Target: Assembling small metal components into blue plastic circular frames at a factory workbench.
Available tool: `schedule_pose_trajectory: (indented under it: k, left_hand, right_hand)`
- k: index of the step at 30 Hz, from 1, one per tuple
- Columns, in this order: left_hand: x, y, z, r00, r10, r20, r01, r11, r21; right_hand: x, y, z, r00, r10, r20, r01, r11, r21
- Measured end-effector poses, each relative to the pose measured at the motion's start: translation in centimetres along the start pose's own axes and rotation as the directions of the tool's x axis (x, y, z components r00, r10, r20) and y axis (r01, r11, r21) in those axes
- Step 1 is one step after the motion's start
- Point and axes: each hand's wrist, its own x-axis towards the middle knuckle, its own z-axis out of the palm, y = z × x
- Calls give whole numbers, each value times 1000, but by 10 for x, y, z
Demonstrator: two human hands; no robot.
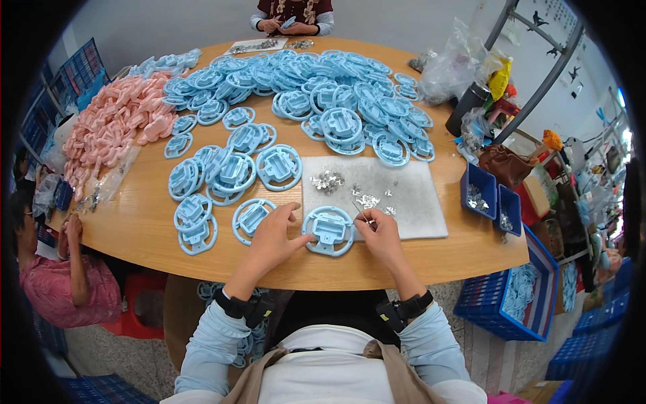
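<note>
A light-blue plastic wheel-shaped part [330,241] lies flat at the near left corner of a grey-white mat [410,182]. My left hand [272,237] is open beside it, fingers apart, its thumb reaching the part's left rim. On the other side, my right hand [379,234] pinches a thin metal tool [359,210] close to the part's right edge. Just beyond that tool are small loose shiny metal pieces [367,200], with a heap of similar metal pieces [328,180] farther left on the mat. Another blue wheel-shaped part [253,219] rests partly behind my left hand.
A large pile of blue parts [303,74] covers the table's far side, with pink parts [114,121] at the left. Two blue bins [479,191] stand at the right edge, above a blue crate [521,289]. One person [67,276] sits left, another [293,17] opposite.
</note>
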Motion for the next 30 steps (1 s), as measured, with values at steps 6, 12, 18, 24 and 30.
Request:
schedule_pose_trajectory:
  k: [6,12,18,24,30]
  left_hand:
    - [-4,-11,21,996,34,-86,-32,999,23]
    - [6,1,19,996,-65,-53,58,991,-124]
    - [54,-1,16,991,96,94,-62,948,-312]
    - [42,-2,21,989,138,-52,-148,944,-294]
    - [4,5,24,973,207,-103,-221,964,-150]
  right_hand:
    - [-2,-2,5,999,27,-25,-29,996,-84]
    - [-17,3,9,998,39,51,-42,997,64]
    - [-18,-15,8,998,-16,60,12,997,77]
    - [11,-24,12,965,-233,122,239,970,-41]
    - [24,-16,27,924,-331,191,364,916,-171]
